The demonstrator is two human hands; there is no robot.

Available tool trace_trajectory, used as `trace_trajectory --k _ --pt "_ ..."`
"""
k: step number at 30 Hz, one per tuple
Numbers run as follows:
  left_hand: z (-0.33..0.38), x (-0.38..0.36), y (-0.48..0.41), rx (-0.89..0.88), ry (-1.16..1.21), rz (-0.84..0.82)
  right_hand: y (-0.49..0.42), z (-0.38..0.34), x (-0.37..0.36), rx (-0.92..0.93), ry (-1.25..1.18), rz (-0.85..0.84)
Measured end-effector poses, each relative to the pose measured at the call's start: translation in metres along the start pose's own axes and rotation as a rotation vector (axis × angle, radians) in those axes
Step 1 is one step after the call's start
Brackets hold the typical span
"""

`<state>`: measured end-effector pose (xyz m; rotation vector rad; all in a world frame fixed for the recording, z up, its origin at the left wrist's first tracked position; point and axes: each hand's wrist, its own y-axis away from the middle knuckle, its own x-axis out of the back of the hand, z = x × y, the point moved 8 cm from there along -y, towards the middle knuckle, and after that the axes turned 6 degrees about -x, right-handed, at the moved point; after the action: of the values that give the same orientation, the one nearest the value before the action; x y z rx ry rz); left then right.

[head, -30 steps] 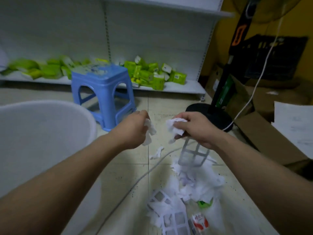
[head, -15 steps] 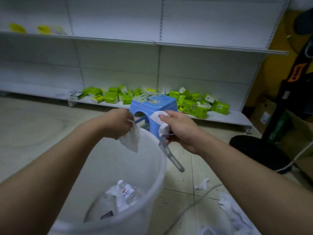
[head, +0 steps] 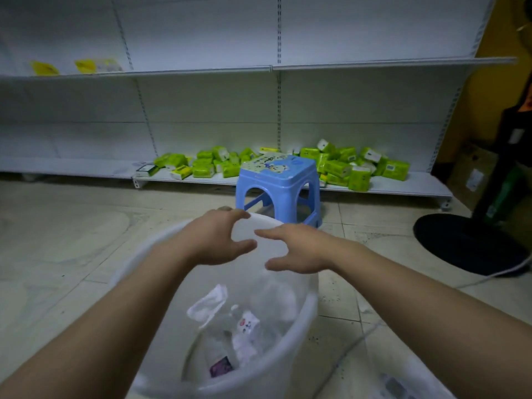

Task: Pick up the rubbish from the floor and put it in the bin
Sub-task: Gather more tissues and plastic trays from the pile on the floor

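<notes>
Both hands are over the mouth of the translucent white plastic bin, palms down, empty. Left hand: fingers spread wide, thumb apart, nothing held. Right hand: fingers extended and loosely splayed, nothing held. The 2 hands are near each other, not touching, above the far half of the bin's opening.

Inside the bin: a crumpled white paper scrap against the inner wall, a clear plastic bottle with red-and-white label lower down, and a dark purple item at the bottom; its identity is not resolvable. Further white rubbish sits blurred against the right inner wall.

Edges: the bin's near rim is cut off by the lower frame edge. A small blue plastic stool stands just beyond the far rim. Open tiled floor lies left of the bin. To the right, a black round fan base and a white cable occupy the floor.

Lower right corner: pale rubbish on the floor, blurred, partly cut off.

Green tissue packs lie on the bottom white shelf.
</notes>
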<state>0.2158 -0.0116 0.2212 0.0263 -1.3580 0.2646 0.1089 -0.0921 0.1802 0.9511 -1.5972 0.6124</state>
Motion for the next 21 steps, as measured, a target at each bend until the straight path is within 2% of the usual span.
trace_trajectory --k 5,9,14,21 --pt "0.086 -0.024 -0.023 -0.233 0.062 0.121 0.045 0.071 0.043 -0.117 0.067 0.109" --pt "0.172 -0.069 -0.036 -0.393 0.093 0.129 0.111 0.157 0.048 -0.274 0.015 0.186" --pt "0.291 -0.143 -0.046 -0.56 0.193 0.032 0.211 0.261 0.0 -0.512 -0.103 0.156" --pt "0.393 -0.276 -0.029 -0.577 0.312 -0.253 0.335 0.38 -0.081 -0.814 -0.233 0.129"
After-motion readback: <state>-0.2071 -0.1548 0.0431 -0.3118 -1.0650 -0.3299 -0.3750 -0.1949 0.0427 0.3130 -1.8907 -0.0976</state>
